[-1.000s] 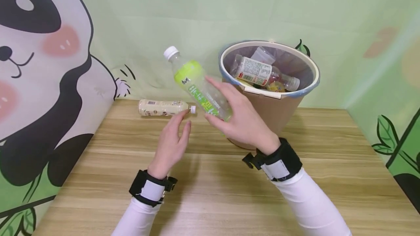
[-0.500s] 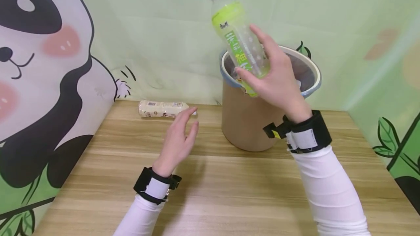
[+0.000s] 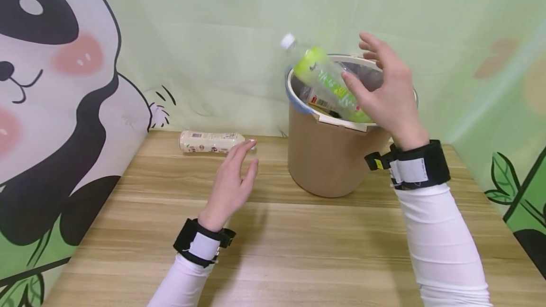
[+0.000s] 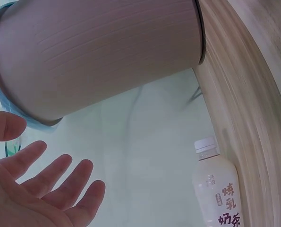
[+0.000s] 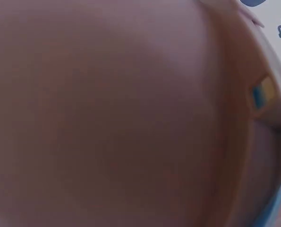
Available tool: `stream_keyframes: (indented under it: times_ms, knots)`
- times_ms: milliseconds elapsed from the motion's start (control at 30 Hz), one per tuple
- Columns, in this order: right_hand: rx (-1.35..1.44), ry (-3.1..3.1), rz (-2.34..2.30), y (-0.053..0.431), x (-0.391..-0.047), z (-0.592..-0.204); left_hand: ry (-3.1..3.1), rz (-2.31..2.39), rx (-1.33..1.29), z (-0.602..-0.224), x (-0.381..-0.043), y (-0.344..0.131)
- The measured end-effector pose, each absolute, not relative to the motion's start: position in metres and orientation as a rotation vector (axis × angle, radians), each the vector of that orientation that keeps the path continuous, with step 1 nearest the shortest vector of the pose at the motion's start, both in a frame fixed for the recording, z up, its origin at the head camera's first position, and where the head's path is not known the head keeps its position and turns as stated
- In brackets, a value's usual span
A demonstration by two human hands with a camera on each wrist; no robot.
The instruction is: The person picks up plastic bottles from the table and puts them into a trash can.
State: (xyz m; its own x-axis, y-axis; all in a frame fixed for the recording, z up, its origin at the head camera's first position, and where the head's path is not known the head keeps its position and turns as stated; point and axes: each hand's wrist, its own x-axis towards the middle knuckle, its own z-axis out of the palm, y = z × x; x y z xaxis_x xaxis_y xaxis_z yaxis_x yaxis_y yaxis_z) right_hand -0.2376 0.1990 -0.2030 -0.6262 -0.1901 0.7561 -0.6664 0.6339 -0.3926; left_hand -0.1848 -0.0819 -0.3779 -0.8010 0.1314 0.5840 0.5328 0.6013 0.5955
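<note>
In the head view a clear bottle with a green label and white cap [image 3: 317,72] lies tilted over the mouth of the brown bin [image 3: 328,160], slightly blurred. My right hand [image 3: 386,91] is spread beside it above the rim, fingers apart from the bottle; the thumb overlaps it in view. My left hand [image 3: 230,184] hovers over the table with relaxed fingers, holding nothing. Just beyond its fingertips a cream milk-tea bottle [image 3: 209,141] lies on its side, its cap partly hidden. The left wrist view shows the loosely bent left hand [image 4: 46,189] apart from that bottle [image 4: 218,189].
A bin bag's blue edge [image 3: 294,101] folds over the rim, and other discarded bottles show inside. The wooden table [image 3: 273,250] meets a green printed backdrop [image 3: 204,37] behind the bin. The bin wall [image 5: 107,113] fills most of the right wrist view.
My right hand carried the green-labelled bottle up and right to the bin, then let go of it, and the bottle dropped toward the opening. My left hand shifted slightly right, then stayed.
</note>
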Motion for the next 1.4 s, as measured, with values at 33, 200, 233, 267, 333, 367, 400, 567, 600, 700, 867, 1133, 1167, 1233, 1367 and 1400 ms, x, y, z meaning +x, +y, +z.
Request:
stream_keyframes:
  times_ms: [33,200,233,267,333,367,400,567,600,700,867,1133,1167,1233,1367,1400]
  knots:
    - [0.668,-2.157,0.88,0.2,-0.238,-0.204,-2.34,-1.096,-0.526,-0.378,-0.185,-0.082]
    - [0.696,-2.182,0.836,0.201,-0.24,-0.208,-2.336,-1.089,-0.528,-0.378,-0.184,-0.083]
    - [0.699,-2.194,0.83,0.201,-0.239,-0.209,-2.337,-1.088,-0.529,-0.378,-0.184,-0.083]
    - [0.702,-2.208,0.827,0.201,-0.239,-0.21,-2.337,-1.087,-0.529,-0.378,-0.184,-0.083]
    - [0.714,-2.239,0.824,0.2,-0.239,-0.212,-2.337,-1.085,-0.529,-0.378,-0.185,-0.083]
    - [0.72,-2.26,0.82,0.2,-0.239,-0.212,-2.338,-1.084,-0.53,-0.378,-0.184,-0.083]
    - [0.729,-2.286,0.817,0.199,-0.239,-0.213,-2.338,-1.083,-0.529,-0.378,-0.184,-0.083]
    - [0.732,-2.512,0.776,0.198,-0.24,-0.214,-2.344,-1.084,-0.53,-0.377,-0.184,-0.084]
    - [0.727,-2.565,0.758,0.198,-0.24,-0.215,-2.346,-1.086,-0.53,-0.377,-0.184,-0.084]
    - [0.707,-2.693,0.706,0.199,-0.24,-0.215,-2.35,-1.089,-0.529,-0.378,-0.184,-0.085]
    - [0.646,-2.801,0.629,0.201,-0.241,-0.213,-2.35,-1.101,-0.519,-0.379,-0.184,-0.086]
    - [0.515,-2.87,0.598,0.207,-0.238,-0.208,-2.352,-1.106,-0.515,-0.382,-0.183,-0.088]
    - [0.512,-2.875,0.6,0.208,-0.238,-0.208,-2.355,-1.105,-0.514,-0.382,-0.183,-0.089]
    - [0.52,-2.864,0.6,0.209,-0.238,-0.208,-2.359,-1.105,-0.511,-0.382,-0.183,-0.09]
    - [0.557,-2.789,0.62,0.208,-0.234,-0.208,-2.371,-1.103,-0.51,-0.384,-0.185,-0.093]
    - [0.565,-2.758,0.629,0.207,-0.232,-0.209,-2.372,-1.102,-0.511,-0.384,-0.185,-0.094]
